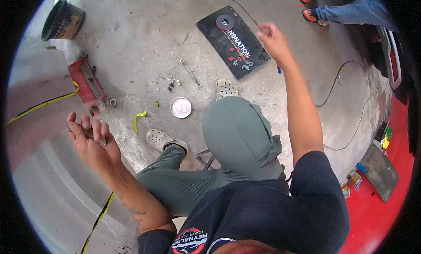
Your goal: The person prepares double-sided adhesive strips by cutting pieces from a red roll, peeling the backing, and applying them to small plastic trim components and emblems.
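My left hand (91, 142), beside a grey vehicle panel (44, 157) edged with yellow tape, has fingers curled around a small object I cannot make out clearly. My right hand (275, 44) is raised over the right edge of a black printed board (210, 34), fingers bent together; whatever they may hold is hidden. On that board lie a dark tape roll (225, 22) and several small red and silver pieces (232, 58). A round tub of pale pink paste (181, 107) sits on the floor between my hands, near a wrench (190, 73) and several small fittings (171, 85).
A black bucket (63, 21) and a red jack (81, 83) stand at left. Another person's legs (351, 15) are at upper right beside a dark vehicle (390, 56). Cables (342, 67) cross the concrete floor (136, 48). A dark plate (377, 170) rests on red surfacing at right.
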Tool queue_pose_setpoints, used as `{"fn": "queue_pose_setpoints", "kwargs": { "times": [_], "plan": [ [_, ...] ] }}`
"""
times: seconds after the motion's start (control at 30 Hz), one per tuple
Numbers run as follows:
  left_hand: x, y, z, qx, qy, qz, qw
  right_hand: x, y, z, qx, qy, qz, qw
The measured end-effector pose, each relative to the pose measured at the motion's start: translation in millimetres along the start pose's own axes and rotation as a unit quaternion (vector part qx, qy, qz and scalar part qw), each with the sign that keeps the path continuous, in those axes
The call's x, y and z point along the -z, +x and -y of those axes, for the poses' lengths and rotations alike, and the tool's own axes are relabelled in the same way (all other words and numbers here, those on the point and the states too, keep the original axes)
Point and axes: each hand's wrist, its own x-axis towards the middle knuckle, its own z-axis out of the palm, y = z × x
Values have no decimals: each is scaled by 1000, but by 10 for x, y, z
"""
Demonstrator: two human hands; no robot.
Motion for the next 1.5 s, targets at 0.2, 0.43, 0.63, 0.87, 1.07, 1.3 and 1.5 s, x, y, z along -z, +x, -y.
{"fn": "queue_pose_setpoints", "kwargs": {
  "times": [0.2, 0.43, 0.63, 0.87, 1.07, 1.3, 1.5],
  "plan": [
    [23, 118, 174, 130, -55, 269, 953, -250, 485, -1955, -168, -141, -48, 975],
    [-169, 72, 324, 134, 18, 181, 974, -601, 836, -2283, -105, -280, -73, 951],
    [-224, 117, 445, 103, 82, 195, 972, -552, 1189, -2349, -20, -280, 19, 960],
    [-69, 160, 616, 88, 152, 241, 955, -1148, 1539, -1601, 154, -407, 25, 900],
    [-257, 52, 765, 43, 285, 180, 941, -1578, 1786, -1493, 79, -488, 30, 869],
    [-458, -50, 899, 64, 437, 266, 857, -1442, 716, -344, 305, -116, 124, 937],
    [-653, -500, 701, -87, 308, 271, 908, -946, -681, 1199, 408, 3, 203, 890]
  ]
}}
